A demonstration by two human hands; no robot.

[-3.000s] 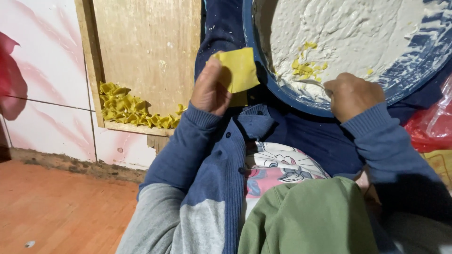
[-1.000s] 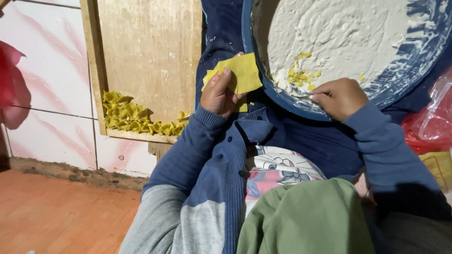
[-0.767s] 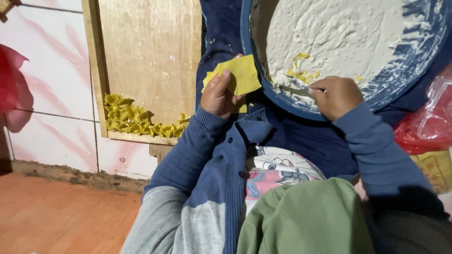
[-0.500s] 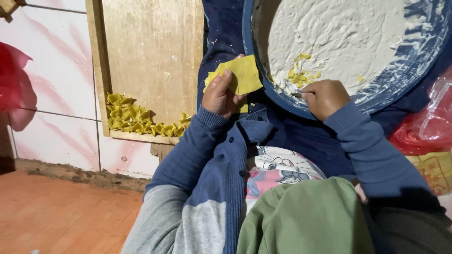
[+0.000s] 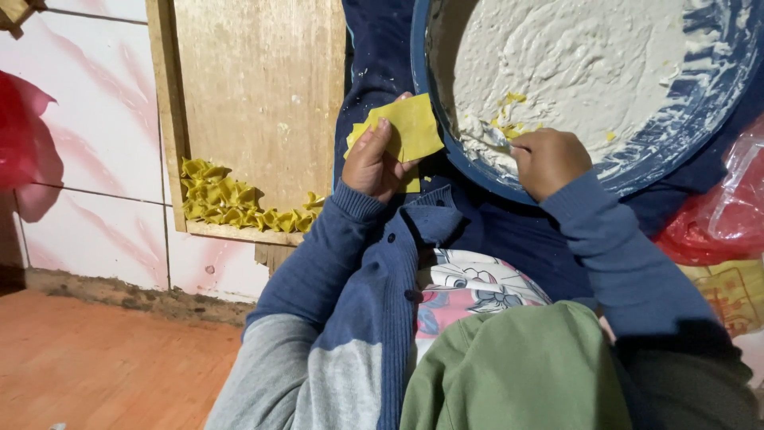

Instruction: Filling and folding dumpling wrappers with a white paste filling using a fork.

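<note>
My left hand (image 5: 376, 159) grips a thin square yellow dough sheet (image 5: 407, 129) just beside the rim of the wide blue bowl of white paste (image 5: 557, 72). My right hand (image 5: 549, 159) is curled shut over the bowl's edge, fingers closed on something I cannot make out. Folded yellow dumplings (image 5: 239, 203) lie on the wooden tray (image 5: 255, 87).

A yellow dough square (image 5: 412, 127) is held flat in the left hand (image 5: 374, 159); white filling (image 5: 573, 72) is scooped at the blue basin's (image 5: 716, 103) near rim by the right hand (image 5: 549, 159).
</note>
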